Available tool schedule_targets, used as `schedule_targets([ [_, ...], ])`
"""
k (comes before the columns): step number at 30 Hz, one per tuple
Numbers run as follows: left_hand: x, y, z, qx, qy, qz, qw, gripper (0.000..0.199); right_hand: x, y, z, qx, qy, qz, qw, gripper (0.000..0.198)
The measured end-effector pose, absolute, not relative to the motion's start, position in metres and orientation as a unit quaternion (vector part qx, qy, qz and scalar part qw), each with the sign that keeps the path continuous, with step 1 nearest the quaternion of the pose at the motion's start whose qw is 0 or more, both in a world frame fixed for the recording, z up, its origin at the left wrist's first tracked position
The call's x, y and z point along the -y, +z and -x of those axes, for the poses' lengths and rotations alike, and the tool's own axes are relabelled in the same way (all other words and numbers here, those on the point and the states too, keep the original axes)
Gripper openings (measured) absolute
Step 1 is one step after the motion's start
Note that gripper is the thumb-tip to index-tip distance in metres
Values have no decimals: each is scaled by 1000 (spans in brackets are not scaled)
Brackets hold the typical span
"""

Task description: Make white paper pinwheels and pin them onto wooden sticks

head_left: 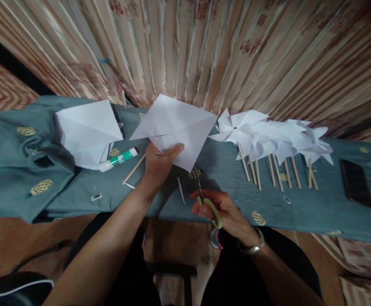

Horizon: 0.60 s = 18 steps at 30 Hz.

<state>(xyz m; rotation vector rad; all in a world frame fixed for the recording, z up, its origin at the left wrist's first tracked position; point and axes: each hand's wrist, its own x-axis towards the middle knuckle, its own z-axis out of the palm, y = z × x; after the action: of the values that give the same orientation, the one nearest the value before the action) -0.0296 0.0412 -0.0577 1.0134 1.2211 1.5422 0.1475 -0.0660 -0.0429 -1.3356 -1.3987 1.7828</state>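
My left hand (pixel 161 165) grips a creased square of white paper (pixel 190 127), thumb on top and fingers hidden beneath. A slit runs into the sheet from its left side. In my right hand (pixel 217 208) is a pair of scissors (pixel 215 212) with light green handles. Their blades point up at the paper's lower corner; whether they touch it I cannot tell. On the cloth between my hands lies a thin white paper strip (pixel 181 190). A wooden stick (pixel 134 169) sticks out beside my left wrist.
Several white paper pinwheels (pixel 255 127) on wooden sticks lie overlapping at the right, with a dark phone (pixel 356 183) beyond them. At the left are folded white sheets (pixel 86 127) and a green-and-white glue stick (pixel 119 159). A green cloth (pixel 236 208) covers the narrow surface before a curtain (pixel 185 51).
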Motion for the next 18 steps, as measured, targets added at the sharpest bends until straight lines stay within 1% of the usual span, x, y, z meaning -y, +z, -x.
schedule_targets([
  [11, -33, -58, 19, -489, 598, -431, 467, 24, 61, -42, -143, 493, 664, 497, 261, 58],
  [18, -32, -56, 19, -476, 603, -433, 471, 26, 60, -43, -143, 516, 647, 497, 261, 55],
])
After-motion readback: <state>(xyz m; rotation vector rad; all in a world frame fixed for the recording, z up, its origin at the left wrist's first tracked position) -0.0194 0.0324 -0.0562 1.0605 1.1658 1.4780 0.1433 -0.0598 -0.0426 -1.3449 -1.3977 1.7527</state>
